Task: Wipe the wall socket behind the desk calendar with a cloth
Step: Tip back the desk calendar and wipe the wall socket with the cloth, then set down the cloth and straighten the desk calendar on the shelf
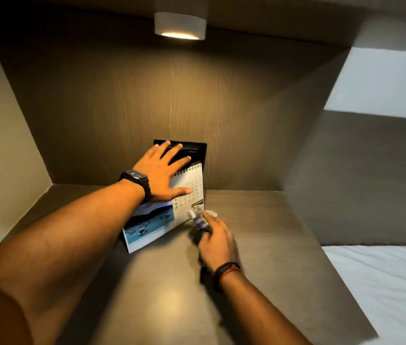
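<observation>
Clearing my way to the socket behind the calendar

My left hand (pixel 162 174) lies flat and spread, fingers (pixel 180 162) released, across the top edge of the desk calendar (pixel 172 212) at frame centre, thumb on its date grid, two fingertips reaching onto the black wall socket (pixel 200 151) just above; I judge this steadies or tips the calendar so the plate behind is reachable. The calendar stands skewed on the surface (pixel 259 232), its photo page toward the lower left. My right hand (pixel 215 241), blurred, is clenched around a small crumpled thing (pixel 200 219) beside the calendar's lower right corner, probably the cloth, though I cannot tell for sure. A lamp (pixel 180 26) at top centre lights the alcove.
</observation>
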A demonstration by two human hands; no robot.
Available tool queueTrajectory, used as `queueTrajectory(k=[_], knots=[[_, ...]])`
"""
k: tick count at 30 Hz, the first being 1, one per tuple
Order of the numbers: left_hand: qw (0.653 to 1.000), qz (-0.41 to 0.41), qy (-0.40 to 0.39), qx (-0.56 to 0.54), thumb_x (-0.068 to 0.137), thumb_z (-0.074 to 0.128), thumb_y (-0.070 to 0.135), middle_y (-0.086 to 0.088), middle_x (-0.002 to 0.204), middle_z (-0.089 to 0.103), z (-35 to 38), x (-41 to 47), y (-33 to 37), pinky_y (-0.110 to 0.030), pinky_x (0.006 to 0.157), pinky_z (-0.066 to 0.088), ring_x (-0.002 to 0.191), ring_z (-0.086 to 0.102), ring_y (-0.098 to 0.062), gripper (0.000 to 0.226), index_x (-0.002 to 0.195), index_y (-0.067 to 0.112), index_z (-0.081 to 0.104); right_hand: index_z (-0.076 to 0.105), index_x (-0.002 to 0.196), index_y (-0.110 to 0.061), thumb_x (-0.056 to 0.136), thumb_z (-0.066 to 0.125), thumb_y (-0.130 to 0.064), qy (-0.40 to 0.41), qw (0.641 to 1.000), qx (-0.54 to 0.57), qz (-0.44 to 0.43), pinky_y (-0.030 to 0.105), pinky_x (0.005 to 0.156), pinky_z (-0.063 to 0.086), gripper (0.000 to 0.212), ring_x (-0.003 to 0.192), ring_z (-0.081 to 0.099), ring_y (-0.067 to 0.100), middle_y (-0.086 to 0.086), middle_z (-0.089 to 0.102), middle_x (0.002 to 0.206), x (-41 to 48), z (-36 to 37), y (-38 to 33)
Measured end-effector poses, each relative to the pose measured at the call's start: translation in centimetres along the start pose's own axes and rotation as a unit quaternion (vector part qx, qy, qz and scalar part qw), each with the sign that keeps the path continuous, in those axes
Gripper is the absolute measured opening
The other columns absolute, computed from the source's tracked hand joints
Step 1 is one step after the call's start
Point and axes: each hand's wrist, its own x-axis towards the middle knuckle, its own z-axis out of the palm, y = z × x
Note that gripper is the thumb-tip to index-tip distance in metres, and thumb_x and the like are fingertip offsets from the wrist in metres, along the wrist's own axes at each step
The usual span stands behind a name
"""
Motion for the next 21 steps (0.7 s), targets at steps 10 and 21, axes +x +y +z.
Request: queueTrajectory(k=[10, 21], knots=[[0.979, 0.084, 0.014, -0.186, 0.078, 0.045, 0.069, -0.014, 0.155, 0.023, 1.9, -4.3, 14.6, -0.047, 0.115, 0.015, 0.143, 0.017, -0.033, 0.085, 0.146, 0.022, 0.026, 0.045, 0.134, -0.032, 0.082, 0.045, -0.013, 0.096, 0.960, -0.244, 0.100, 0.040, 0.091, 0.047, 0.055, 0.114, 0.050, 0.035, 0.004, 0.048, 0.140, -0.6, -9.1, 8.7], [0.966, -0.012, -0.153, -0.208, 0.067, 0.019, 0.089, -0.003, 0.160, 0.006, 8.6, -8.3, 22.0, -0.049, 0.115, -0.001, 0.145, 0.001, -0.027, 0.096, 0.146, 0.036, 0.007, 0.031, 0.140, -0.033, 0.079, 0.036, -0.055, 0.061, 0.931, -0.350, 0.082, 0.054, 0.108, 0.030, 0.065, 0.137, 0.030, 0.032, 0.009, 0.035, 0.151, -2.4, -8.5, 12.4]])
